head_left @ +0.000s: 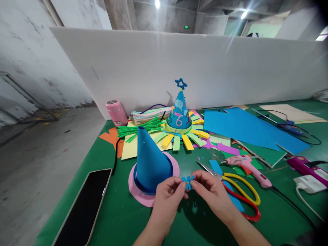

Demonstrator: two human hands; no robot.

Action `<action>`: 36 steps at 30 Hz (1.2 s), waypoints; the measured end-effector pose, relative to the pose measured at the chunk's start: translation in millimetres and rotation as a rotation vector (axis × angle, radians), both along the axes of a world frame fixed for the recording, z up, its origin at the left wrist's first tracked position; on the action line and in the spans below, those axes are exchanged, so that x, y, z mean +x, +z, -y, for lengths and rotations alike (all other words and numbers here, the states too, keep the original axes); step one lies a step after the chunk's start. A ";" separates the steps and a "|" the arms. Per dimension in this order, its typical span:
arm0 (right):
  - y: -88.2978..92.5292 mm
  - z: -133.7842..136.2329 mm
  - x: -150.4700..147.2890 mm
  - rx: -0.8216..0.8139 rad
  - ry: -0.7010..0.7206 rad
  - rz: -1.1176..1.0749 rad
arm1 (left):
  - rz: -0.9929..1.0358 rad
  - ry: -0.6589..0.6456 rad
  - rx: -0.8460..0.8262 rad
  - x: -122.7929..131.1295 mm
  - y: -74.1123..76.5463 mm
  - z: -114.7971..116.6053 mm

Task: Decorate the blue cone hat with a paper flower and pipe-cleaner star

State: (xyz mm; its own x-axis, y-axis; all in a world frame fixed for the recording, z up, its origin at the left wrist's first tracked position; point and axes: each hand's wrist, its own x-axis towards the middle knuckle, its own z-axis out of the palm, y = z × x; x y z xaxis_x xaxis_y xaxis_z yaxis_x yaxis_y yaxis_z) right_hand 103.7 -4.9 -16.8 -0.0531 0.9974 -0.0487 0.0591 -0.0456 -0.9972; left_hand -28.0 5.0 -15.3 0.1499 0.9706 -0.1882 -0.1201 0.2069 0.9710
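Observation:
Both hands pinch a small blue foam cutout (188,180) above the green table (123,218). My left hand (167,198) grips its left side with closed fingers, and my right hand (211,193) grips its right side. Just left of my hands stands a plain blue cone hat (150,160) on a pink foam ring (143,198). Behind it stands a decorated blue cone hat (179,114) with a pipe-cleaner star on top, ringed by coloured paper strips.
Yellow-and-red scissors (241,194) lie right of my hands, with a pink glue gun (247,164) beyond them. A phone (84,206) lies at the left edge. A blue foam sheet (251,128), green pipe cleaners (138,130), a pink bottle (116,112) and a white board behind.

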 end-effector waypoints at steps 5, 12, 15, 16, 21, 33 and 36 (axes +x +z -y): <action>4.0 0.6 -2.9 0.023 -0.003 0.021 | -0.047 0.025 0.073 0.9 -2.2 0.5; 18.2 -17.0 -10.0 0.135 -0.098 -0.091 | -0.456 0.292 0.598 -30.0 23.9 24.9; 33.0 -29.9 -23.1 0.250 -0.104 -0.138 | -0.698 0.577 0.894 -50.3 44.5 13.3; 38.1 -34.1 -27.5 0.286 -0.113 -0.157 | -0.770 0.665 0.918 -54.6 51.5 4.5; 59.9 -56.0 -39.9 0.438 -0.159 -0.199 | -0.830 0.588 0.767 -54.2 80.8 -47.8; 85.2 -97.7 -51.4 0.900 -0.166 0.170 | -0.565 0.181 0.495 -49.0 88.3 -84.3; 91.8 -97.7 -54.4 0.973 -0.082 0.231 | -0.517 0.128 0.539 -52.4 88.9 -84.8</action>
State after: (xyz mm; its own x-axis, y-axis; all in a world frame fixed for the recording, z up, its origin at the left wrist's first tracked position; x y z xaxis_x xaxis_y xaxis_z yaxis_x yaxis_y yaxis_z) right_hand 49.3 92.8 75.0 -0.0747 0.6091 0.7896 0.2889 0.7710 -0.5675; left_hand -80.4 89.7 73.6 0.0514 0.9521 0.3014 0.3872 -0.2972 0.8728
